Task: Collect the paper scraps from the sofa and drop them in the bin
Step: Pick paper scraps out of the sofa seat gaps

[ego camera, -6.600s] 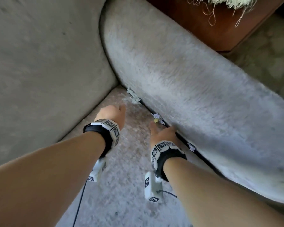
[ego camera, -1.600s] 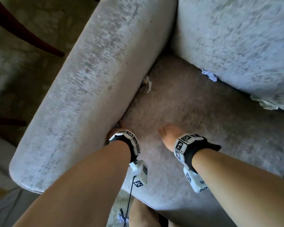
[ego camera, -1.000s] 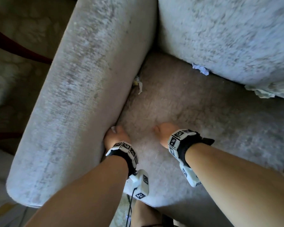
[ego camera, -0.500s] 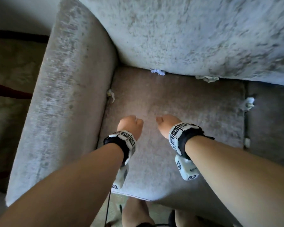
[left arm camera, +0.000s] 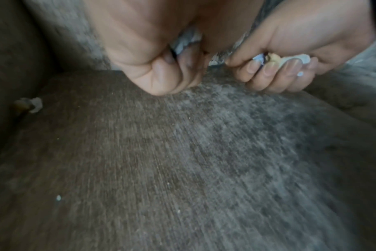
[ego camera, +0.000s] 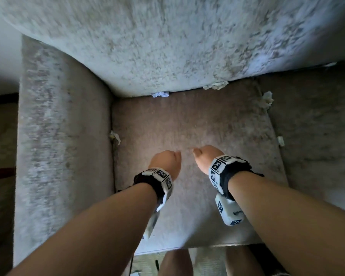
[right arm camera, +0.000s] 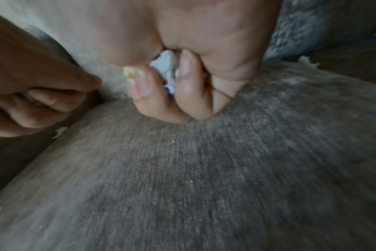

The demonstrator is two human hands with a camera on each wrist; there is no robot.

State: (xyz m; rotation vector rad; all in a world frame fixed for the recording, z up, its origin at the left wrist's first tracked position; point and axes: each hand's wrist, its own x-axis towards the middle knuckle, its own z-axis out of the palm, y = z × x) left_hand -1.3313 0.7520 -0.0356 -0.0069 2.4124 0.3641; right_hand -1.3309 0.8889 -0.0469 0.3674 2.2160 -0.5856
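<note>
Scrap by armrest [ego camera: 114, 137] sits wedged in the seam, could get pushed deeper if I jab at it. My left hand [ego camera: 166, 160] is fisted above the seat cushion [ego camera: 187, 126]; something pale pokes out between the fingers, probably paper, too blurred to be sure. My right hand [ego camera: 205, 157] is curled round a wad of collected scraps [right arm camera: 166, 68]; reaching for more risks spilling them. Loose ones remain: scrap under backrest [ego camera: 160, 94], another rightward [ego camera: 216, 85], two in the right seam [ego camera: 266, 98]. Grey plush sofa, rug [ego camera: 0, 136] left, no bin in view
</note>
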